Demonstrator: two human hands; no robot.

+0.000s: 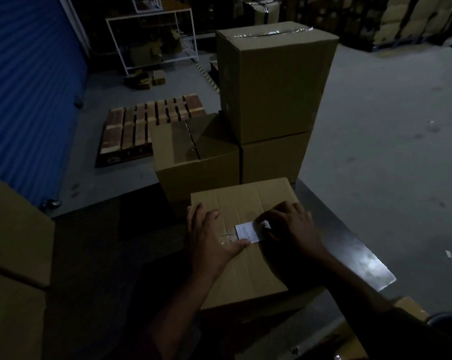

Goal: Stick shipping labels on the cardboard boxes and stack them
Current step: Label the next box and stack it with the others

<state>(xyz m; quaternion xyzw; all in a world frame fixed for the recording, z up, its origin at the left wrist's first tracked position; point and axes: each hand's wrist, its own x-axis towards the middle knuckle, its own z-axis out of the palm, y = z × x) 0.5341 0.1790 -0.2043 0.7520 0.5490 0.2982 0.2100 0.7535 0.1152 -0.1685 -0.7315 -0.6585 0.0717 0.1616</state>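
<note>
Creases threaten the shipping label point(247, 232) on the near box point(241, 245), by its taped seam: left hand point(209, 239) lies flat, thumb touching its corner; right hand point(288, 226) presses its far edge unevenly.

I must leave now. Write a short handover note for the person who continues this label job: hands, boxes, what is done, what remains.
Left hand: flat on the nearest brown cardboard box, thumb at the label's edge.
Right hand: fingers pressing down the small white shipping label on the box top.
Behind: stack of three brown cardboard boxes, no labels visible from here.
Done: label placed on the near box.
Left: finish smoothing the label, then probably stack this box; label the others if needed.
</note>
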